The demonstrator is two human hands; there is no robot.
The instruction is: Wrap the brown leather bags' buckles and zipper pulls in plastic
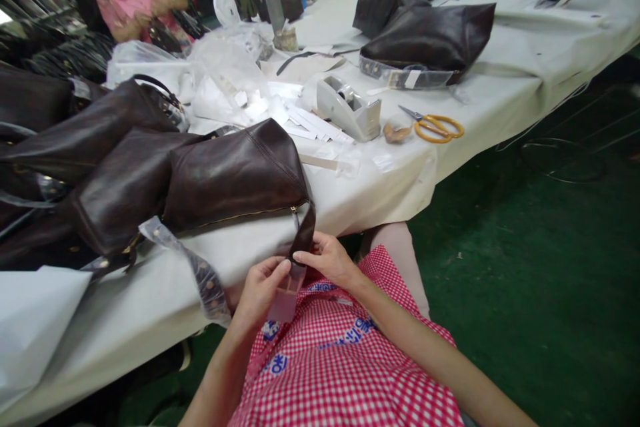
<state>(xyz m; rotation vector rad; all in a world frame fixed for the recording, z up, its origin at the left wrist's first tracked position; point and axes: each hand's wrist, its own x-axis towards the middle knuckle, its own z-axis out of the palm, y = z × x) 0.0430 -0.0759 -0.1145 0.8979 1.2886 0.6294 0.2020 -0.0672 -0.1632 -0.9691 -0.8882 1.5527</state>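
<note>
A dark brown leather bag (pixel 235 173) lies on its side at the table's front edge, its zipper facing me. From its right end a brown leather strap (pixel 304 233) hangs down toward my lap. My right hand (pixel 327 257) pinches this strap near its lower end. Close beside it, my left hand (pixel 265 283) is closed on a clear plastic sleeve (pixel 287 297) at the strap's end. How far the strap sits inside the sleeve is hard to make out. Another strap wrapped in plastic (pixel 203 273) dangles over the table edge at left.
More brown bags (pixel 115 180) are heaped at left, others (pixel 430 40) at the back right. A grey tape dispenser (pixel 350 110), orange-handled scissors (pixel 435 127) and paper scraps (pixel 305 120) lie on the white-covered table (pixel 370 187). A person in pink (pixel 145 7) works across the table.
</note>
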